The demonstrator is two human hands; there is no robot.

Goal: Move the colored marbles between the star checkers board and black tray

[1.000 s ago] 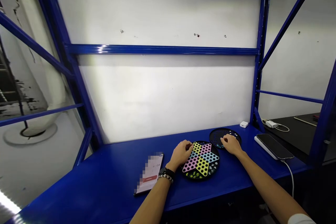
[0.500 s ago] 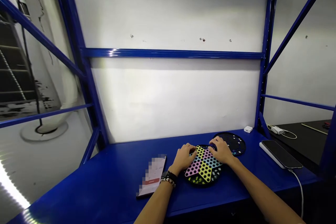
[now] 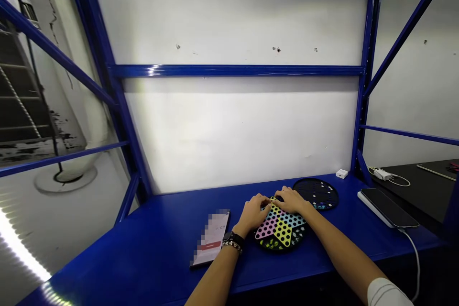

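Chinese checkers board (image 3: 283, 233) points its yellow arms front-to-back.

Nothing fully legible. On the screen (image 3: 211, 236) of a phone (image 3: 210, 238) lying on a blue bench (image 3: 107, 267), small digits (image 3: 220, 227) near the top right, possibly a clock reading ending in 09, though too small and blurred to be sure. Below them, a red bar (image 3: 208, 246) with no readable wording. Much of the screen covered by blocky pixelation, so any other text there impossible to make out.
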